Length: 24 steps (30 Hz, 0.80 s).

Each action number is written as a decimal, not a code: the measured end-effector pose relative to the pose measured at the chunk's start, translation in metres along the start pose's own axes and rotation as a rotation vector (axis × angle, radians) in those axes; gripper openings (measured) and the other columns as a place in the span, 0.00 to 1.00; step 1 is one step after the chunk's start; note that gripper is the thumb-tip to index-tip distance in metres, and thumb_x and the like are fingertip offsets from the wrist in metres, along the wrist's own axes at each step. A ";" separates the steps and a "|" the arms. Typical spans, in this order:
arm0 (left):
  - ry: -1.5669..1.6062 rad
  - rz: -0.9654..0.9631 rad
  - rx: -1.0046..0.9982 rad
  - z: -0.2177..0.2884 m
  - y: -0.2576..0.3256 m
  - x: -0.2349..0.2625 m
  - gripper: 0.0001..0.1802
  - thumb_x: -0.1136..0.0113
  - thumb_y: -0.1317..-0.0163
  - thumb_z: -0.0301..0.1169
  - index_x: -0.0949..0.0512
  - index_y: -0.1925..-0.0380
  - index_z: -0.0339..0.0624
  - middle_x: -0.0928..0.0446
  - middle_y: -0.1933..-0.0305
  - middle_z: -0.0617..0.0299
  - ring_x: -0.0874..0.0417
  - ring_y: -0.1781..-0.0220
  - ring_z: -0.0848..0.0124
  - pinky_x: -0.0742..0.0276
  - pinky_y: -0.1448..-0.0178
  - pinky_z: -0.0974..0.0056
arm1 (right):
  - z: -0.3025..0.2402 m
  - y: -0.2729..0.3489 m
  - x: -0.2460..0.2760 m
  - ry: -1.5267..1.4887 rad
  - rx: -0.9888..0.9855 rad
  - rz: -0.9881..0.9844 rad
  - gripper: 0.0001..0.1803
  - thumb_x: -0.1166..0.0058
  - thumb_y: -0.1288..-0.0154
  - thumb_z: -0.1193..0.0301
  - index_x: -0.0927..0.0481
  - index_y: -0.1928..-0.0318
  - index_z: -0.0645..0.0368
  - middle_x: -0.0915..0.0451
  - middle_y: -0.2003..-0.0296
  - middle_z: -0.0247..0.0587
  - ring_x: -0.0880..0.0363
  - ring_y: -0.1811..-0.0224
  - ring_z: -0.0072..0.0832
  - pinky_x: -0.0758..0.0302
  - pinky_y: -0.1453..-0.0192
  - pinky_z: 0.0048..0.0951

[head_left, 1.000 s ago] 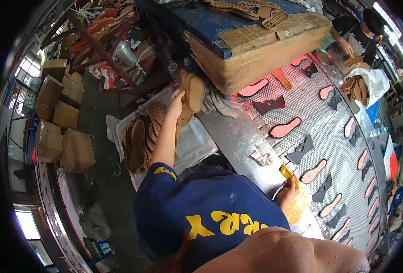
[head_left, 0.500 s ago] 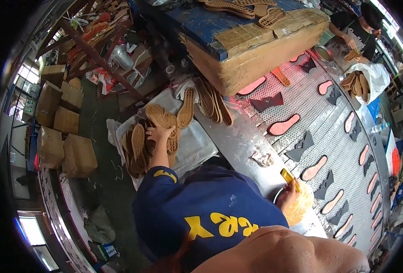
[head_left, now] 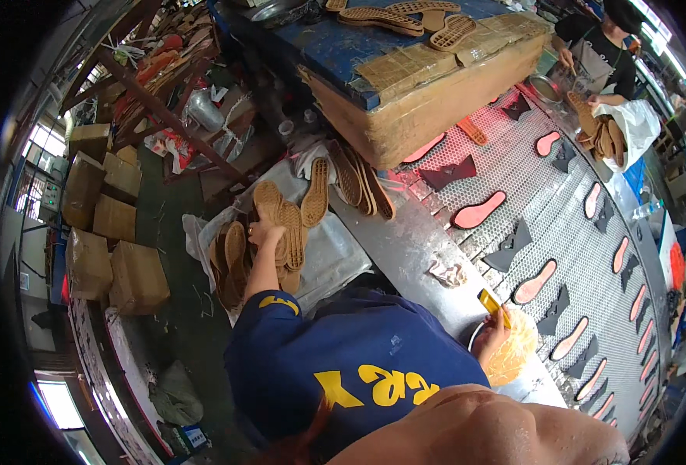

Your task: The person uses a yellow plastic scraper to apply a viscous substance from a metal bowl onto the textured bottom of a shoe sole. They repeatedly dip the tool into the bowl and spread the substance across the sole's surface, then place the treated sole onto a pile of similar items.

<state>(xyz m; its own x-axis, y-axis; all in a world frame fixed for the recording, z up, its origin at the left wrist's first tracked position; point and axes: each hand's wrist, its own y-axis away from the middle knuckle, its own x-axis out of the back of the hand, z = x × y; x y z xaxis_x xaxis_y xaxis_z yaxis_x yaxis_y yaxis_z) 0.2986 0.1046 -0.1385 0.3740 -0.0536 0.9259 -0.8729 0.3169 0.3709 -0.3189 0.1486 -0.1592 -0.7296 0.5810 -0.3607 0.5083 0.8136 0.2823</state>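
Note:
My left hand [head_left: 264, 233] is among brown shoe soles at the left end of the bench, closed on the lower part of one tan sole [head_left: 267, 198]. Its fingertips are partly hidden. Touching it on the right is a sole with a grid pattern [head_left: 292, 236]. More soles [head_left: 235, 252] stand bunched to its left, and a single sole [head_left: 315, 194] lies up and to the right. My right hand [head_left: 495, 339] is closed on a flat yellow tool [head_left: 494, 308], whose kind I cannot make out. It is held beside a round container of pale yellow stuff [head_left: 515, 353].
A metal mesh conveyor [head_left: 513, 178] carries pink-faced soles and black cut pieces in rows. A cardboard-sided box [head_left: 428, 116] stands over its far end. Crumpled material [head_left: 447, 273] lies on the metal ledge. Across the belt, a person [head_left: 598, 62] handles brown soles. Cartons [head_left: 137, 275] stand left.
My left hand has moved slightly down and closed on a sole, which now stands more upright. My right hand keeps the yellow tool almost in place. The belt's soles have shifted slightly.

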 end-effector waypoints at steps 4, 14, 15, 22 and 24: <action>0.181 0.098 -0.094 -0.005 0.009 0.002 0.63 0.22 0.57 0.45 0.56 0.27 0.53 0.33 0.38 0.39 0.28 0.39 0.47 0.28 0.40 0.48 | 0.001 0.003 0.011 -0.020 -0.014 0.058 0.11 0.46 0.33 0.75 0.21 0.51 0.63 0.20 0.66 0.39 0.27 0.75 0.18 0.30 0.71 0.18; 0.516 -0.090 0.024 0.016 0.015 -0.019 0.35 0.26 0.49 0.38 0.28 0.47 0.27 0.26 0.41 0.42 0.23 0.43 0.51 0.26 0.40 0.50 | -0.007 0.005 0.017 -0.023 -0.001 0.057 0.12 0.46 0.33 0.75 0.22 0.50 0.63 0.20 0.68 0.39 0.28 0.78 0.20 0.30 0.73 0.18; 0.573 -0.133 0.009 0.028 0.022 -0.014 0.32 0.27 0.47 0.37 0.27 0.48 0.27 0.27 0.41 0.42 0.23 0.43 0.51 0.26 0.41 0.50 | -0.010 0.006 0.017 -0.044 0.003 0.067 0.12 0.46 0.33 0.75 0.22 0.50 0.63 0.20 0.68 0.39 0.27 0.77 0.20 0.30 0.73 0.18; 0.960 -0.328 -0.076 0.074 0.036 0.015 0.38 0.41 0.38 0.55 0.29 0.41 0.31 0.28 0.39 0.46 0.28 0.37 0.53 0.28 0.39 0.48 | -0.009 -0.002 0.025 0.014 0.031 0.041 0.13 0.44 0.34 0.74 0.21 0.50 0.62 0.22 0.73 0.34 0.28 0.78 0.20 0.30 0.72 0.17; 0.664 -0.422 -0.219 0.054 0.003 0.003 0.42 0.52 0.37 0.62 0.34 0.36 0.38 0.33 0.35 0.44 0.35 0.31 0.52 0.42 0.29 0.48 | -0.012 -0.002 0.019 0.010 0.023 0.015 0.14 0.45 0.34 0.74 0.21 0.49 0.62 0.22 0.72 0.34 0.29 0.77 0.19 0.31 0.71 0.17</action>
<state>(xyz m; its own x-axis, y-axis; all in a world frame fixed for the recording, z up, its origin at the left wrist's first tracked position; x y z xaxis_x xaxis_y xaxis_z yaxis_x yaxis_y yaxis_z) 0.2799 0.0540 -0.1304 0.8251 0.3412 0.4503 -0.5620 0.5770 0.5926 -0.3390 0.1580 -0.1561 -0.7264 0.5928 -0.3477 0.5292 0.8053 0.2673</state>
